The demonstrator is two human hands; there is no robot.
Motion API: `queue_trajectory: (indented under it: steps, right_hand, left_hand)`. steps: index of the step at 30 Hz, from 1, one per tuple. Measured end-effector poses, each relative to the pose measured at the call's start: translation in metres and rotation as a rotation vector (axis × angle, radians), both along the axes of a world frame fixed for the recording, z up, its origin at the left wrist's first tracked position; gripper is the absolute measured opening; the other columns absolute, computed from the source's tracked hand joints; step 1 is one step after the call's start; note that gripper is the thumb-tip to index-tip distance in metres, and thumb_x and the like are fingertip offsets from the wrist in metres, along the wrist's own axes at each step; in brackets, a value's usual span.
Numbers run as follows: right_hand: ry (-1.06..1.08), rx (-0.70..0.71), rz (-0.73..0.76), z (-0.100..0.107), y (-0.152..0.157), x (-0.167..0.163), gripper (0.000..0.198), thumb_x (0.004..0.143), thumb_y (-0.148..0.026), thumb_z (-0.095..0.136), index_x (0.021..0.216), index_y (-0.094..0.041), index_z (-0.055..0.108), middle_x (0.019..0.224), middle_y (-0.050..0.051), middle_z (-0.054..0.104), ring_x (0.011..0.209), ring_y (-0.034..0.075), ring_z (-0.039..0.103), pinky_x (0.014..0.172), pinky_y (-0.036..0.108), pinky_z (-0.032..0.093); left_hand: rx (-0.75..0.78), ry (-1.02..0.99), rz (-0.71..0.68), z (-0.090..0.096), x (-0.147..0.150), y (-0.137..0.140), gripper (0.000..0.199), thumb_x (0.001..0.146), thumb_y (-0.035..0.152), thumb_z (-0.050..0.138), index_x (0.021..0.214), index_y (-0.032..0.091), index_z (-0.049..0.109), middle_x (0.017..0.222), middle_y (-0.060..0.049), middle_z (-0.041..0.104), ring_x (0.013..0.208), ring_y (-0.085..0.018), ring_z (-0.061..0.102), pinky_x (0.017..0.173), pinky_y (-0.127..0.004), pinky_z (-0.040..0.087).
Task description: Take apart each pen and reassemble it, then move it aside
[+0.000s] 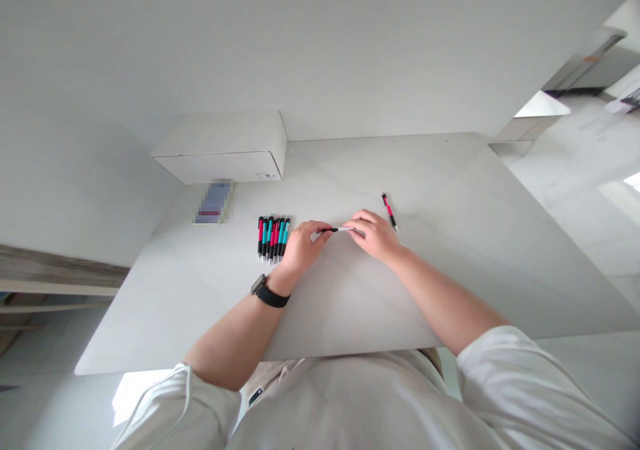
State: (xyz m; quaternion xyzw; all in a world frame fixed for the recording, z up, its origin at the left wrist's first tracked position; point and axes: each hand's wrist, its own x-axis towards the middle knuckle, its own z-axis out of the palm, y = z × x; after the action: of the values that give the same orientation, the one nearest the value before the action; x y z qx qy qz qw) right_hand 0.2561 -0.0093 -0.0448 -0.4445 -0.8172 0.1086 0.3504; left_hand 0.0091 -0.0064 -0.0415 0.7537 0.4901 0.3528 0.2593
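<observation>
Here, in the head view, both hands meet over the middle of the table [350, 303], pinching one slim pen-like piece [335, 229] between them. The left hand [306, 242] grips its black end between thumb and fingers; the right hand [373, 234] pinches the pale end the same way, so the piece lies nearly level from one to the other. Its finer details are too small to tell. Just beside the left hand, a row of pens [273, 239] lies side by side, red-and-black ones mixed with teal-and-black ones, their silver tips toward the person. A single red-and-black pen [389, 211] lies apart, just beyond the right hand, slightly slanted. Farther back on the left stands a white box [215, 167], with a pixelated bluish item [214, 202] in front of it. A black watch [270, 293] circles the left wrist.
</observation>
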Motion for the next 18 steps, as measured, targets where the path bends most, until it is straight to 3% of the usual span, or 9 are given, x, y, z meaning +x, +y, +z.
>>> queue_trajectory:
  steps: [11, 18]
  right_hand:
    - [0.033, -0.036, 0.018, -0.002, -0.0007, 0.0, 0.023, 0.101, -0.031, 0.064, 0.119, -0.035, 0.079, 0.103, 0.006, 0.071, 0.091, 0.022, 0.068, 0.085, 0.035, 0.053]
    - [-0.006, -0.121, 0.09, -0.0017, 0.001, 0.0003, 0.023, 0.104, -0.036, 0.059, 0.115, -0.032, 0.079, 0.097, 0.005, 0.075, 0.088, 0.021, 0.069, 0.081, 0.033, 0.051]
  left_hand:
    - [-0.074, -0.052, 0.001, -0.0008, -0.0019, -0.0005, 0.021, 0.096, 0.042, 0.068, 0.108, 0.029, 0.08, 0.109, -0.004, 0.08, 0.106, -0.026, 0.073, 0.097, -0.043, 0.058]
    - [-0.028, -0.032, -0.042, 0.0016, -0.0032, 0.0001, 0.014, 0.093, 0.034, 0.073, 0.104, 0.029, 0.079, 0.108, -0.004, 0.079, 0.107, -0.026, 0.073, 0.1, -0.043, 0.057]
